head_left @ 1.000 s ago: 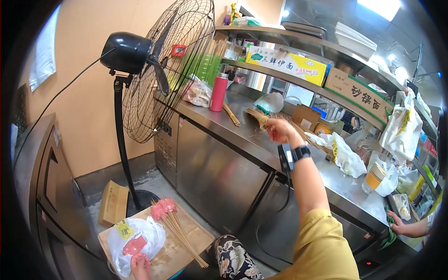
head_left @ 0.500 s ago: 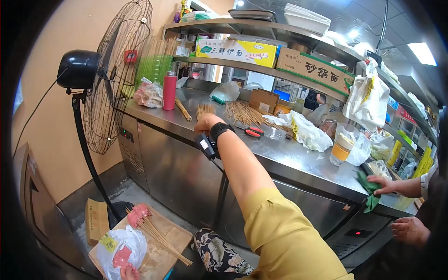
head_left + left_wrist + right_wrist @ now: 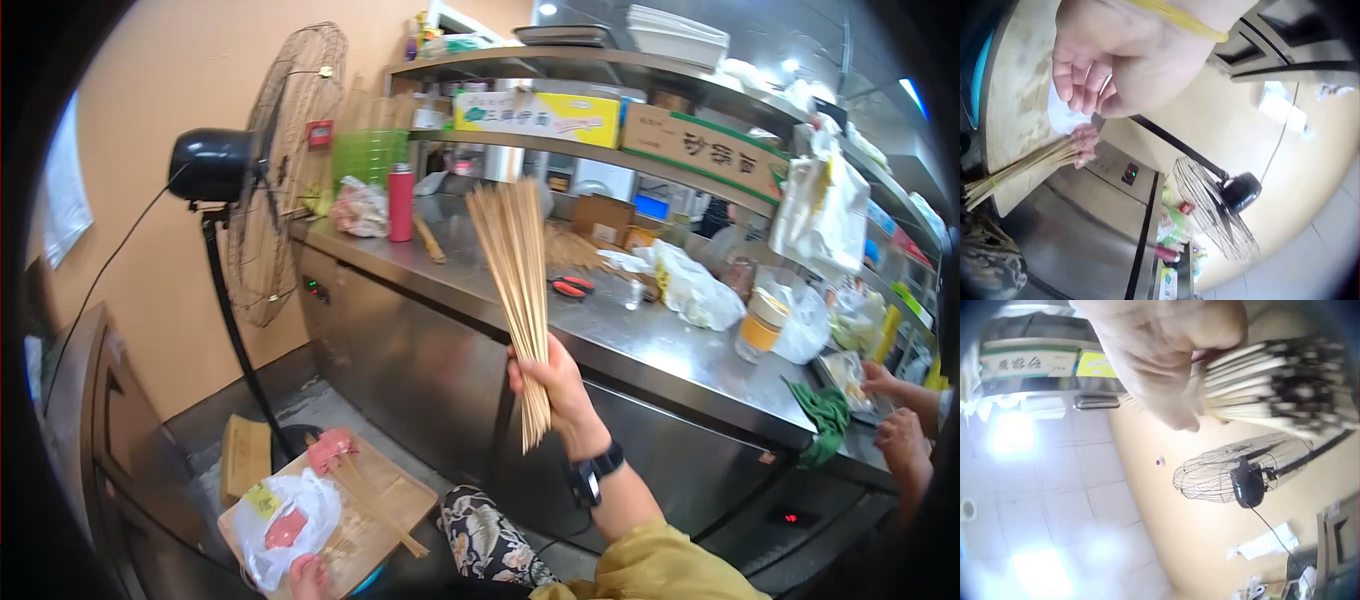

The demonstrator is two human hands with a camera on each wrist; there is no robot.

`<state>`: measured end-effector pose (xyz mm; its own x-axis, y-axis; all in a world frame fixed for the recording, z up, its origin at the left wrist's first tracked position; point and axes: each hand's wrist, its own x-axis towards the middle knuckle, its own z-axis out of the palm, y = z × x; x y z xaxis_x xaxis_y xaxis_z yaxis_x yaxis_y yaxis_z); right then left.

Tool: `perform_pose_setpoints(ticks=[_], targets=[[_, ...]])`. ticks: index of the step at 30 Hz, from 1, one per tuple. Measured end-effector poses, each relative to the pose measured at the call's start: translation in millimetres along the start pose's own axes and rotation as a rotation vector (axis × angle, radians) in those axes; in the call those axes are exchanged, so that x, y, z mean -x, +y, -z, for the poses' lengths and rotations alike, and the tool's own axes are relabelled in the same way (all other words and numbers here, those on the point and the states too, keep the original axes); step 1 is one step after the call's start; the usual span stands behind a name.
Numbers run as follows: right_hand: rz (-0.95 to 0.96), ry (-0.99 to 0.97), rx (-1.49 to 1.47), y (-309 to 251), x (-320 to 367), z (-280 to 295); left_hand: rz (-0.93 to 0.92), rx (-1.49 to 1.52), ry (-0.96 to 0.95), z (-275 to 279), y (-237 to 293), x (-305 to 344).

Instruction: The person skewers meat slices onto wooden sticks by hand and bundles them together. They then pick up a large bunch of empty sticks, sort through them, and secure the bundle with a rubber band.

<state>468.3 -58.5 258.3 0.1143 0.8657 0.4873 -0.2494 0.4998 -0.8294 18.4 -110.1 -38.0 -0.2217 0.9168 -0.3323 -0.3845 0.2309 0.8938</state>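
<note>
My right hand [image 3: 562,395] grips a thick bundle of thin bamboo skewers [image 3: 515,265] near its lower end, the sticks fanning out upward in front of the steel counter. The right wrist view shows the blunt ends of the skewers [image 3: 1241,390] close up beside the thumb. Low at the left, my left hand [image 3: 309,578] hovers by a white plastic bag [image 3: 318,508] with a flat pink piece of meat [image 3: 286,528] on it. In the left wrist view the fingers [image 3: 1079,84] are loosely bent, with nothing seen in them. Skewers with pink meat [image 3: 332,448] lie on the wooden board [image 3: 405,492].
On the steel counter [image 3: 640,325] are a pink bottle [image 3: 400,203], red-handled pliers [image 3: 572,287], loose skewers, plastic bags and a cup [image 3: 762,325]. A standing fan [image 3: 212,165] is at the left. Another person's hands [image 3: 905,440] work at the far right, near a green cloth [image 3: 822,412].
My right hand has lifted the bundle of skewers off the counter and drawn it back toward me, now upright. The left hand stays by the bag. The other person's hands have left the green cloth.
</note>
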Motion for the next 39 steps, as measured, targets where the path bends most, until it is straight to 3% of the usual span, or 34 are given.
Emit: perform_pose_setpoints(ticks=[1, 3, 9, 12, 13, 16, 24, 34, 39], targets=[[-0.025, 0.025, -0.086, 3, 16, -16, -0.013, -0.002, -0.059, -10, 8, 9], [-0.228, -0.104, -0.424, 19, 29, -34, -0.079, 0.041, -0.191, -43, 33, 35], [-0.773, -0.481, -0.419, 97, 99, -110, -0.275, 0.018, -0.59, -134, 107, 95], [-0.909, -0.636, -0.348, 139, 145, -140, -0.169, 0.106, -0.513, -138, 117, 101], [-0.958, -0.645, -0.342, 145, 155, -148, -0.231, 0.099, -0.413, -134, 114, 102], [-1.038, -0.561, -0.28, 161, 171, -151, -0.347, 0.1, -0.178, -124, 87, 93], [-1.077, -0.377, -0.407, 179, 195, -139, -0.171, 0.162, -0.199, -101, 54, 92], [-1.122, -0.35, -0.375, 182, 200, -135, -0.159, 0.1, -0.199, -105, 42, 83], [-1.144, -0.278, -0.389, 187, 197, -128, 0.01, 0.227, -0.12, -94, 28, 79]])
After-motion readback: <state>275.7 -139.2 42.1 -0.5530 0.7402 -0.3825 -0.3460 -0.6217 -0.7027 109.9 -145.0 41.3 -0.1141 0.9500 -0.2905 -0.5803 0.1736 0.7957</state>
